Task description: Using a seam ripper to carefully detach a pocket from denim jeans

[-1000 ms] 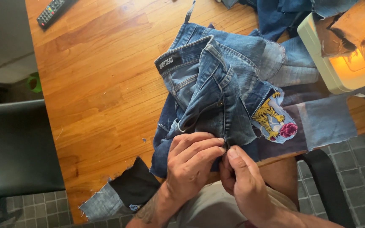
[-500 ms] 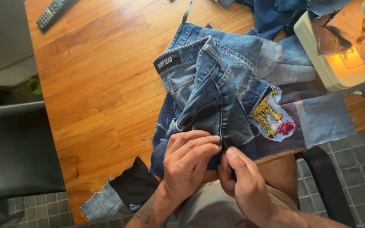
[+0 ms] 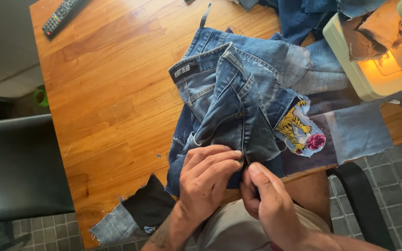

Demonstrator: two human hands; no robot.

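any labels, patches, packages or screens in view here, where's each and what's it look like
Waistband label: on the jeans at mid table, a small black rectangle with pale lettering.
Embroidered patch: on denim right of the jeans, yellow tiger with a pink flower.
No packages or screens in view.

1. A home sewing corner: a cream sewing machine (image 3: 378,56) with its lamp lit stands at the far right of a wooden counter (image 3: 103,102).
2. Cut denim pieces (image 3: 238,102) and patches cover the counter.
3. A TV remote (image 3: 60,16) lies on it.
4. Grey floor tiles (image 3: 396,172) and a dark chair (image 3: 19,167) surround it.
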